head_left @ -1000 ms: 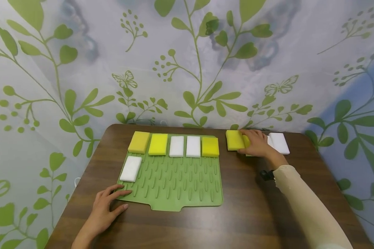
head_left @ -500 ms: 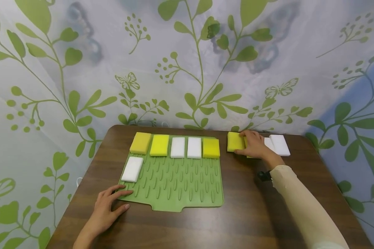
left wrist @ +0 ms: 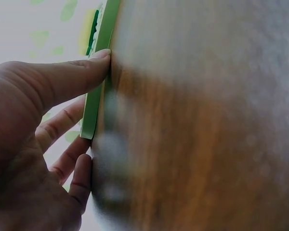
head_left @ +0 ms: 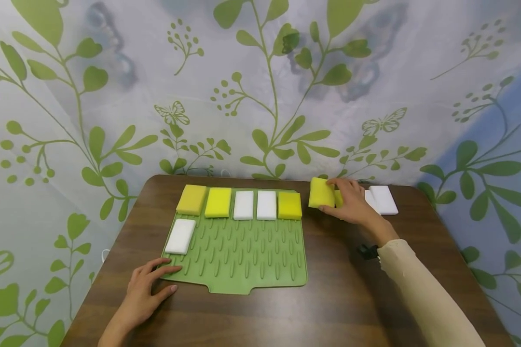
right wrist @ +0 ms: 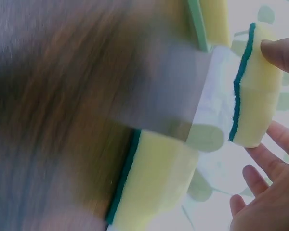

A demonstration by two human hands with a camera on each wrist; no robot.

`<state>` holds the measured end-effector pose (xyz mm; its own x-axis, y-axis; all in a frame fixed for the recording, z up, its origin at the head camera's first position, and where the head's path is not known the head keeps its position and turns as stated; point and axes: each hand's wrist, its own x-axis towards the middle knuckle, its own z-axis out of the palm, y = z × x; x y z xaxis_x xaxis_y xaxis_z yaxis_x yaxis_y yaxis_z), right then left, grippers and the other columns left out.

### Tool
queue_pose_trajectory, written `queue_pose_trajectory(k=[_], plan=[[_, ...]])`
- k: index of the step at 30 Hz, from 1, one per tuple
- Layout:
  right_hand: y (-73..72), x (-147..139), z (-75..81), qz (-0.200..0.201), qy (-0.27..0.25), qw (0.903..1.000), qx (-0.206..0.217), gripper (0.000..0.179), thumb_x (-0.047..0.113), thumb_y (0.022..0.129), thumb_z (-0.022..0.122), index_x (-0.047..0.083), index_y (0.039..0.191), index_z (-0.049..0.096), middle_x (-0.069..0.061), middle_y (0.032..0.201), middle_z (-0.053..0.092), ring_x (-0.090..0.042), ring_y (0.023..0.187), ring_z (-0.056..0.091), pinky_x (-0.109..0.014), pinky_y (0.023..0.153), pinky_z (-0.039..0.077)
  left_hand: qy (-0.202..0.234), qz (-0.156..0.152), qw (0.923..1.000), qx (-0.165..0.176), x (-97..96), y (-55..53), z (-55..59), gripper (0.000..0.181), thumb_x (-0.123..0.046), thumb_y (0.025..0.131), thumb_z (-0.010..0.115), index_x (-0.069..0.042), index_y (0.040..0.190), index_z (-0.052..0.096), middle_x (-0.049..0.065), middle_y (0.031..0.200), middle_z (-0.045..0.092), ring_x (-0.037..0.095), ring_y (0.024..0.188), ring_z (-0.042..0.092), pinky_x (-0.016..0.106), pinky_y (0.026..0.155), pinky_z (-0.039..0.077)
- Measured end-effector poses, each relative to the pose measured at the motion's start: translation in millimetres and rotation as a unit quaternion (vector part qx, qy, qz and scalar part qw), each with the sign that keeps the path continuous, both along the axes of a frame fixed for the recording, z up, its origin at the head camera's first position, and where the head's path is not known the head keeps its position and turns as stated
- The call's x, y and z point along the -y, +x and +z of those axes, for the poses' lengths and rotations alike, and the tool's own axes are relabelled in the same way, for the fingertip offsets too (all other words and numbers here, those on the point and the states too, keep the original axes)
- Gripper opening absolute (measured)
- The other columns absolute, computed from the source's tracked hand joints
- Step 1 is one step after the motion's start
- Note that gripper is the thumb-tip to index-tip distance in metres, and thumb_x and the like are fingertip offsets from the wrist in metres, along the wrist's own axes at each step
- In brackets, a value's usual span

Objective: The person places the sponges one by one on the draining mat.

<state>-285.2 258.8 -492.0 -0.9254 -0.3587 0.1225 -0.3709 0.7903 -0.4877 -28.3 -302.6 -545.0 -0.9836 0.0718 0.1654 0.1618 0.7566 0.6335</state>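
Note:
A yellow sponge (head_left: 322,193) with a dark green scouring side (right wrist: 238,91) is pinched between thumb and fingers of my right hand (head_left: 351,200), lifted off the table. Another yellow sponge (right wrist: 156,178) lies just beside it, mostly hidden by that hand in the head view. My left hand (head_left: 143,294) rests at the near left corner of a green ridged mat (head_left: 243,250), fingers relaxed and touching its edge. Along the mat's far edge lie yellow sponges (head_left: 218,202) and white sponges (head_left: 267,205) in a row. One more white sponge (head_left: 180,236) lies below the row's left end.
White sponges (head_left: 383,200) lie at the back right of the brown wooden table (head_left: 338,289), partly behind the right hand. A leaf-patterned cloth (head_left: 260,86) hangs behind the table's far edge.
My right hand has gripped the leftmost yellow sponge of the right group and raised it from the table. My left hand stays at the mat's corner.

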Motion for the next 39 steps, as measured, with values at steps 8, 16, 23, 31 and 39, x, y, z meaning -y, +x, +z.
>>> queue_pose_trajectory(k=[8, 16, 23, 31, 39], plan=[[18.2, 13, 3.7, 0.031, 0.006, 0.9993, -0.018, 0.081, 0.05, 0.092, 0.083, 0.012, 0.155, 0.049, -0.015, 0.156, 0.052, -0.043, 0.146, 0.034, -0.07, 0.117, 0.021, 0.002, -0.001, 1.0, -0.005, 0.2, 0.2, 0.5, 0.047, -0.012, 0.086, 0.09, -0.024, 0.129, 0.078, 0.014, 0.146, 0.061, 0.05, 0.131, 0.043, 0.073, 0.093, 0.034], [32.9, 33, 1.6, 0.059, -0.01, 0.9969, -0.051, 0.08, 0.053, 0.088, 0.086, 0.018, 0.152, 0.052, -0.009, 0.153, 0.055, -0.039, 0.143, 0.037, -0.066, 0.113, 0.027, -0.008, -0.003, 1.0, 0.001, 1.8, 1.6, 0.8, 0.046, -0.014, 0.086, 0.091, -0.026, 0.128, 0.078, 0.013, 0.146, 0.062, 0.048, 0.129, 0.044, 0.072, 0.092, 0.036], [41.6, 58, -1.4, 0.083, -0.008, 0.9948, -0.058, 0.081, 0.056, 0.087, 0.085, 0.018, 0.151, 0.053, -0.008, 0.151, 0.054, -0.038, 0.145, 0.037, -0.066, 0.117, 0.025, -0.011, -0.005, 0.9999, -0.005, 1.2, 1.0, 0.6, 0.047, -0.014, 0.085, 0.091, -0.026, 0.128, 0.078, 0.013, 0.145, 0.062, 0.049, 0.129, 0.045, 0.072, 0.092, 0.036], [50.9, 91, -9.0, 0.105, -0.008, 0.9924, -0.063, 0.081, 0.059, 0.087, 0.084, 0.02, 0.151, 0.054, -0.006, 0.15, 0.058, -0.035, 0.145, 0.039, -0.065, 0.12, 0.024, -0.01, -0.006, 0.9999, -0.013, 1.1, 1.1, 0.5, 0.047, -0.013, 0.084, 0.092, -0.027, 0.127, 0.079, 0.014, 0.144, 0.063, 0.049, 0.128, 0.045, 0.071, 0.091, 0.037], [61.9, 123, -14.7, 0.128, -0.007, 0.9905, -0.05, 0.082, 0.064, 0.089, 0.08, 0.023, 0.154, 0.051, -0.002, 0.155, 0.054, -0.034, 0.148, 0.038, -0.065, 0.124, 0.022, -0.009, -0.007, 0.9998, -0.016, 0.0, 1.2, 0.6, 0.048, -0.013, 0.083, 0.092, -0.026, 0.128, 0.079, 0.013, 0.144, 0.063, 0.048, 0.127, 0.045, 0.07, 0.09, 0.036]])
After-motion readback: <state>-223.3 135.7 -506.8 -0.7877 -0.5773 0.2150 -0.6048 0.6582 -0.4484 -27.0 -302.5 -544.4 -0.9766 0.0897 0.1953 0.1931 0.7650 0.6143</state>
